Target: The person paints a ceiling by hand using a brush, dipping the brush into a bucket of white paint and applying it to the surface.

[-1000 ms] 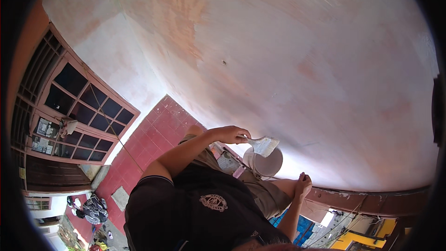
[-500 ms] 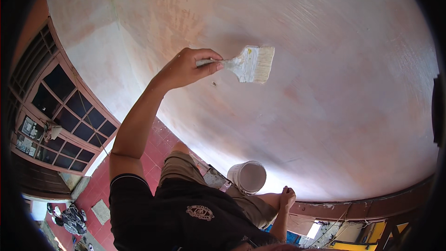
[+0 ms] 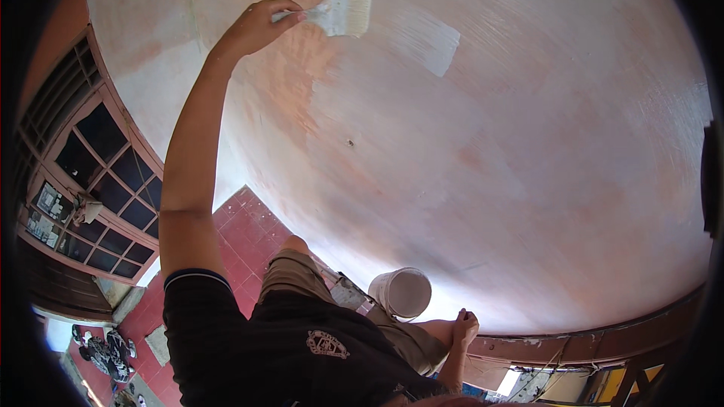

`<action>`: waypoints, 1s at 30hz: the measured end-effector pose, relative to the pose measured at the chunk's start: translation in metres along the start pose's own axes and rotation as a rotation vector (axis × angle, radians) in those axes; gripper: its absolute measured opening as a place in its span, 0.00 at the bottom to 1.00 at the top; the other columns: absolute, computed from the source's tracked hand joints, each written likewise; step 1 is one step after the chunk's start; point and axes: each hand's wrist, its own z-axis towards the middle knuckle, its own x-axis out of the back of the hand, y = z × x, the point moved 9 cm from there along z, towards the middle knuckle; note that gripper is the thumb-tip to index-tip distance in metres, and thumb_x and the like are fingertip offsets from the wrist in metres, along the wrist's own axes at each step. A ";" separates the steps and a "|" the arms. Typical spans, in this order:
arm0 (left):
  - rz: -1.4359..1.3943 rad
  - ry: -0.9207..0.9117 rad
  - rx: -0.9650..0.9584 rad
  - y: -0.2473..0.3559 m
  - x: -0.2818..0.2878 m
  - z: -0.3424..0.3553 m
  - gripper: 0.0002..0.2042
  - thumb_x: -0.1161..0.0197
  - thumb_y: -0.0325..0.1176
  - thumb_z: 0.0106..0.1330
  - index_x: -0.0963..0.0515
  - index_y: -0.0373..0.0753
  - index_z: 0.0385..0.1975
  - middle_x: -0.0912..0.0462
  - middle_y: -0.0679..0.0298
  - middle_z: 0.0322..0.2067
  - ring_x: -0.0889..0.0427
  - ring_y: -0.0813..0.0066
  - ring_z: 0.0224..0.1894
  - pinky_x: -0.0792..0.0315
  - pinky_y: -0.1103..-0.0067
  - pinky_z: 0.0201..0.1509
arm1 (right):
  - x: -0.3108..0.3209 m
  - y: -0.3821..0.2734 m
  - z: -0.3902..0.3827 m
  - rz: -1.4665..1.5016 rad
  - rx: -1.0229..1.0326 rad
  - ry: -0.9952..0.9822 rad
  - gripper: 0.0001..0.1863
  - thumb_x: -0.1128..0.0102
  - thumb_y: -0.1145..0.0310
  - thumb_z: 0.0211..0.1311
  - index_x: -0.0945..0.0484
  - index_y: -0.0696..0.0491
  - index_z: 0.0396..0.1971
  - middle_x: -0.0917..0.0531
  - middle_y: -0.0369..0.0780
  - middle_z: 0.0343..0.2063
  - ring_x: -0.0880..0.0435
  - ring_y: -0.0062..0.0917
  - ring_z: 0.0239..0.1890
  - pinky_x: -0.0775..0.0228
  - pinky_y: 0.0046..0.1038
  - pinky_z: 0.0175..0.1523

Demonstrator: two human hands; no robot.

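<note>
My left hand (image 3: 265, 24) grips the handle of a wide, flat paintbrush (image 3: 348, 11) with pale bristles, its handle and ferrule smeared white. The bristles point right, toward the upper part of a curving-looking wall (image 3: 490, 181) in patchy white and peach; whether they touch it I cannot tell. Right of the brush, a bright white paint patch (image 3: 430, 41) with streaks stands out on the wall. Low at my right side, my right hand (image 3: 466, 325) is curled closed beside my leg; anything inside it is hidden. A white bucket (image 3: 403, 292) stands near that hand, by the wall's foot.
Red floor tiles (image 3: 245, 237) run along the wall's base. To the left is a wooden-framed window (image 3: 105, 143) with dark panes. A small hole (image 3: 350, 142) marks the wall. Shoes and cloth items (image 3: 109, 354) lie at the lower left.
My left arm has stretched farther up and left with the paintbrush. A bright paint patch now shows on the upper wall. My right hand and the bucket are almost unmoved.
</note>
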 end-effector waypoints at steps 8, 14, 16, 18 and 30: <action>0.454 0.240 0.302 -0.031 0.009 -0.019 0.14 0.44 0.39 0.74 0.19 0.35 0.43 0.13 0.44 0.37 0.14 0.42 0.43 0.22 0.55 0.49 | 0.003 -0.013 -0.001 -0.019 -0.018 -0.026 0.19 0.40 0.58 0.68 0.14 0.61 0.29 0.13 0.53 0.29 0.14 0.52 0.34 0.24 0.47 0.43; 0.391 0.195 0.068 0.147 -0.077 -0.045 0.09 0.47 0.31 0.75 0.24 0.31 0.39 0.14 0.45 0.30 0.12 0.45 0.33 0.18 0.60 0.41 | 0.000 0.001 -0.001 0.000 -0.018 -0.004 0.19 0.40 0.58 0.68 0.14 0.60 0.29 0.13 0.53 0.29 0.14 0.52 0.34 0.24 0.47 0.43; 0.411 0.177 -0.024 0.198 -0.096 -0.066 0.06 0.46 0.27 0.71 0.25 0.30 0.38 0.15 0.48 0.28 0.12 0.52 0.30 0.17 0.66 0.34 | 0.003 -0.002 0.000 0.000 -0.019 0.000 0.19 0.40 0.58 0.68 0.14 0.60 0.29 0.13 0.53 0.29 0.14 0.52 0.34 0.24 0.47 0.43; 0.375 0.195 -0.156 0.244 -0.101 -0.087 0.08 0.42 0.23 0.66 0.24 0.27 0.41 0.17 0.51 0.26 0.12 0.58 0.28 0.18 0.71 0.31 | 0.007 -0.009 0.000 -0.004 -0.015 0.004 0.19 0.40 0.58 0.68 0.14 0.60 0.29 0.13 0.53 0.29 0.14 0.52 0.34 0.23 0.47 0.43; -0.242 -0.072 -0.419 0.305 -0.110 -0.099 0.12 0.38 0.34 0.73 0.21 0.30 0.44 0.16 0.50 0.26 0.14 0.49 0.29 0.21 0.64 0.34 | 0.003 0.001 -0.005 -0.009 -0.027 -0.008 0.19 0.39 0.57 0.67 0.14 0.60 0.30 0.14 0.53 0.30 0.15 0.52 0.34 0.25 0.48 0.43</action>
